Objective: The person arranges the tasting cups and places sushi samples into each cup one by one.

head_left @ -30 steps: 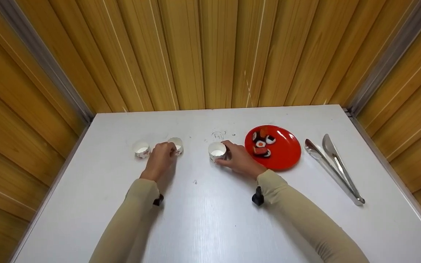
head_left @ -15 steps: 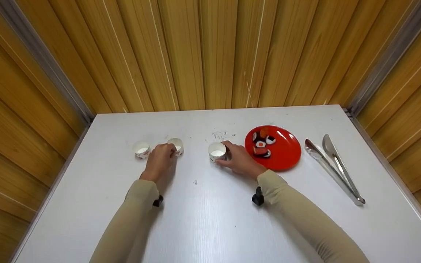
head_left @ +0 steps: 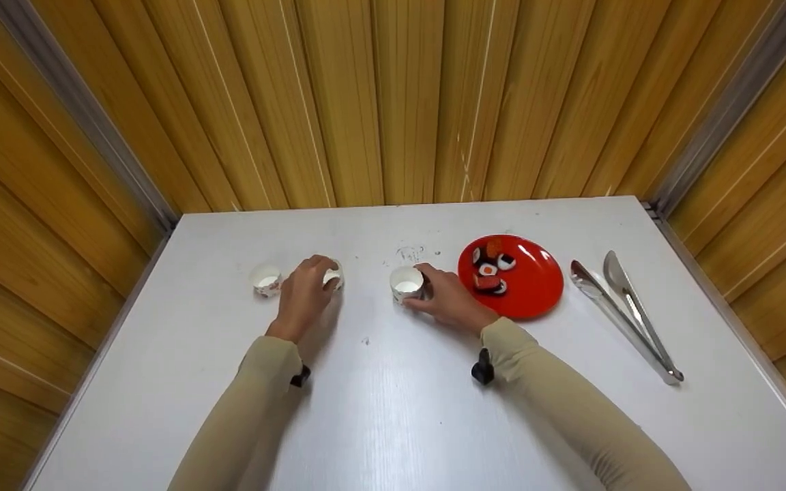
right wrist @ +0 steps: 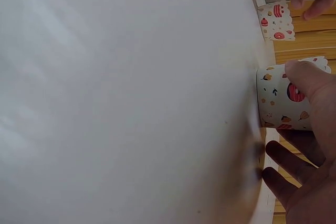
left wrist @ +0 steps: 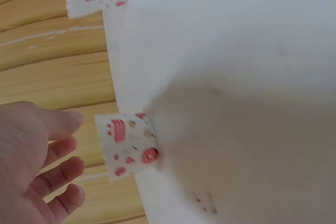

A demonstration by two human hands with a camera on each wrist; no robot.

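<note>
Three white paper baking cups printed with red cakes and doughnuts stand upright on the white table. My right hand (head_left: 453, 299) holds the right cup (head_left: 406, 281), thumb on the near side and fingers behind; in the right wrist view its thumb presses the printed wall of this cup (right wrist: 286, 103). My left hand (head_left: 304, 296) is just over the middle cup (head_left: 333, 278), fingers loosely bent and spread. The left wrist view shows a gap between these fingers (left wrist: 63, 174) and the middle cup (left wrist: 128, 145). Left of that hand stands the third cup (head_left: 267, 279).
A red plate (head_left: 536, 290) with several sushi pieces (head_left: 488, 271) lies right of the right hand. Farther right are metal tongs (head_left: 638, 327), lying with their arms apart. Wood-patterned walls (head_left: 406, 102) rise behind the table (head_left: 379, 409) and at both sides.
My left hand has loosened from a pinch at the middle cup's rim; its fingers now spread over the cup and sit slightly farther forward. My right hand keeps its hold.
</note>
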